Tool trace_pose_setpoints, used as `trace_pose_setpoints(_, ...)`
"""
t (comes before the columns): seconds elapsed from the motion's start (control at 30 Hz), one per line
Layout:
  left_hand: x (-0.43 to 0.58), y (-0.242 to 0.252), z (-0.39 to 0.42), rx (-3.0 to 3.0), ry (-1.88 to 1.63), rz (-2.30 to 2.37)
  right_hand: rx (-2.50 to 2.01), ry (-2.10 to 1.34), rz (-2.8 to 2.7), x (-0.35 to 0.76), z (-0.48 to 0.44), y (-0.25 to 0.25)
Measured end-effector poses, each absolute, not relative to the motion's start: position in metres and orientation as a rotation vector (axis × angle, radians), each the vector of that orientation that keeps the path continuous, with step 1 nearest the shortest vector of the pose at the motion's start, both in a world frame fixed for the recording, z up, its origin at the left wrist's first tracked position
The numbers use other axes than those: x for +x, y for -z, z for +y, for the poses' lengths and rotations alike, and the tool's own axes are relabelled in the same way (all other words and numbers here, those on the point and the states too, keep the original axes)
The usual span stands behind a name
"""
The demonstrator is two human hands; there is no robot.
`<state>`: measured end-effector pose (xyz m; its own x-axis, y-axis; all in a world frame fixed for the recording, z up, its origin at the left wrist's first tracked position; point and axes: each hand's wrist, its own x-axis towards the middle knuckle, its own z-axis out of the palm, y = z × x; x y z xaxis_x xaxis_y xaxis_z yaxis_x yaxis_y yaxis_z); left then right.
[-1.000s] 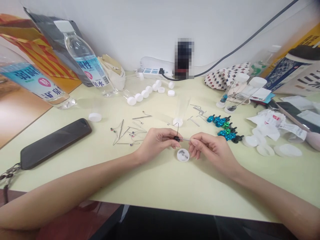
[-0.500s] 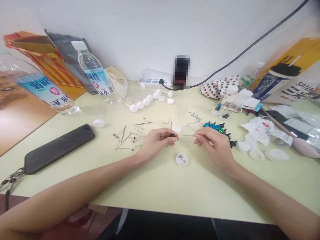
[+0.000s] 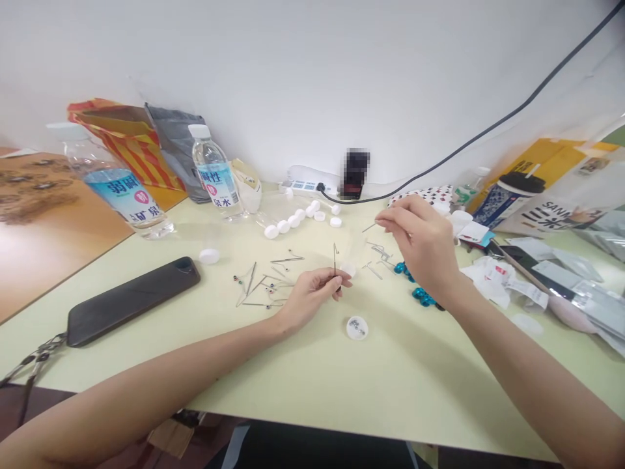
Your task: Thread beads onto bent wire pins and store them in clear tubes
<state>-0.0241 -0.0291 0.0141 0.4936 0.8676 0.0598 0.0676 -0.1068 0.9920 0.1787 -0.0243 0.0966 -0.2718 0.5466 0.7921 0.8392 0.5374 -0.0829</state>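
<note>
My left hand (image 3: 315, 292) rests on the pale table (image 3: 303, 384) and pinches a thin bent wire (image 3: 334, 258) that stands upright from its fingertips. My right hand (image 3: 420, 242) is raised above the table and pinches a short metal pin (image 3: 369, 227) pointing left. A small white cap (image 3: 357, 327) with tiny metal parts in it lies just below and between the hands. Blue and green beads (image 3: 418, 294) lie under my right wrist. A pile of bent wires (image 3: 263, 283) lies left of my left hand.
A black phone (image 3: 131, 299) lies at the left. Two water bottles (image 3: 215, 172) and bags stand at the back left. White caps (image 3: 297, 218), a power strip (image 3: 307, 187) and a cable are at the back. Papers, a cup (image 3: 508, 192) and packets crowd the right.
My right hand has drawn the pin away from the left hand's piece and lifted it up and back. The left hand stays low with the wire. The view has tilted upward.
</note>
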Motion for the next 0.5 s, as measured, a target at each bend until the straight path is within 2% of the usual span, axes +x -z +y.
trace_pose_setpoints(0.33, -0.029, -0.013, -0.030, 1.429, -0.939, 0.601, -1.183, 0.394, -1.919, 0.189, -0.025, -0.097)
trace_pose_setpoints(0.43, -0.026, -0.011, -0.032, 1.369, -0.911, 0.579, -1.373, 0.353, -1.874, 0.220, -0.036, -0.095)
trace_pose_setpoints(0.5, -0.025, -0.010, -0.034, 1.328, -0.889, 0.581, -1.598, 0.174, -1.937, 0.243, -0.040, -0.090)
